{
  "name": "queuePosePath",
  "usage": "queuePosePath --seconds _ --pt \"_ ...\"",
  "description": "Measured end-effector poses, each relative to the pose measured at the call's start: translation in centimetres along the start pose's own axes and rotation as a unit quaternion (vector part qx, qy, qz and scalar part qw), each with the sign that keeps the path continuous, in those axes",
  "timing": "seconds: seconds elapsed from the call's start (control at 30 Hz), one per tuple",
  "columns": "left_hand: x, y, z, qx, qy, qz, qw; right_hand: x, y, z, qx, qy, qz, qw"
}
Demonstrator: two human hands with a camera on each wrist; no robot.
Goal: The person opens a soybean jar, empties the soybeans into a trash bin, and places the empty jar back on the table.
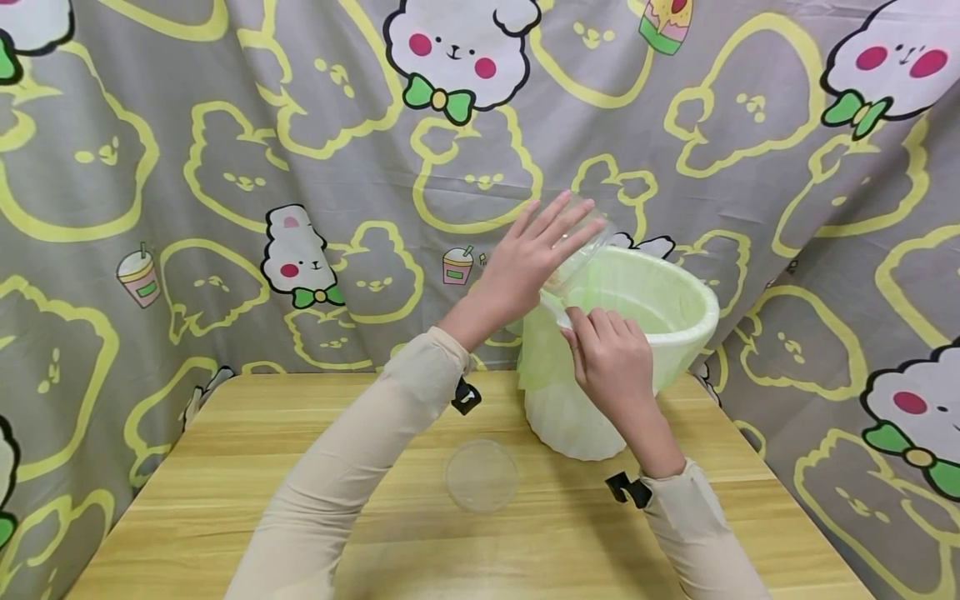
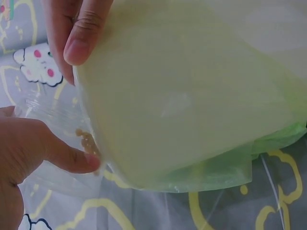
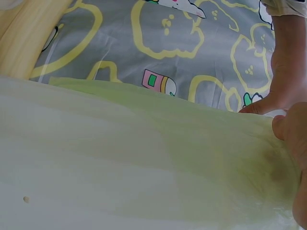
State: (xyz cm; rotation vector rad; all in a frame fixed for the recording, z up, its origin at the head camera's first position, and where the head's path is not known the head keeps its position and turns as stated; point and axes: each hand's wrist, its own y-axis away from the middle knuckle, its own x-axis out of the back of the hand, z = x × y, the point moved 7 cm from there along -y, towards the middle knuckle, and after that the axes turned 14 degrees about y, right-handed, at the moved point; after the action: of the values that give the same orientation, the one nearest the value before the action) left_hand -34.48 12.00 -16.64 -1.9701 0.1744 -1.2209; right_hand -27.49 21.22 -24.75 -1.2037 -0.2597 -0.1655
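Observation:
My left hand [image 1: 525, 265] holds a clear plastic bowl [image 1: 579, 265], tilted at the left rim of a white bin [image 1: 573, 421]. A pale green bag lines the bin and folds over its rim. In the left wrist view, brown bits [image 2: 88, 142] cling inside the bowl near my thumb. My right hand [image 1: 617, 367], its fingers curled, is at the near rim close to the left hand. It grips a slim white item [image 1: 557, 312]; I cannot tell its kind. The right wrist view mostly shows the bin's side [image 3: 120, 167], with both hands at the right edge.
A clear round lid [image 1: 482, 476] lies flat on the wooden table [image 1: 247, 467], in front of the bin. Behind, a grey curtain [image 1: 360, 192] with yellow cartoon outlines hangs close to the table's back edge. Black wrist mounts [image 1: 628, 490] stick out beside the cuffs.

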Motion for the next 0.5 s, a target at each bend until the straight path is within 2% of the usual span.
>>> queuePosePath --seconds 0.3,0.5 --pt "0.1 0.1 0.9 -0.031 -0.005 0.01 0.9995 0.2 -0.1 -0.1 -0.004 -0.006 0.02 1.0" --pt "0.0 0.1 1.3 -0.049 -0.016 0.013 0.9986 0.2 0.0 -0.1 -0.002 -0.005 0.019 1.0"
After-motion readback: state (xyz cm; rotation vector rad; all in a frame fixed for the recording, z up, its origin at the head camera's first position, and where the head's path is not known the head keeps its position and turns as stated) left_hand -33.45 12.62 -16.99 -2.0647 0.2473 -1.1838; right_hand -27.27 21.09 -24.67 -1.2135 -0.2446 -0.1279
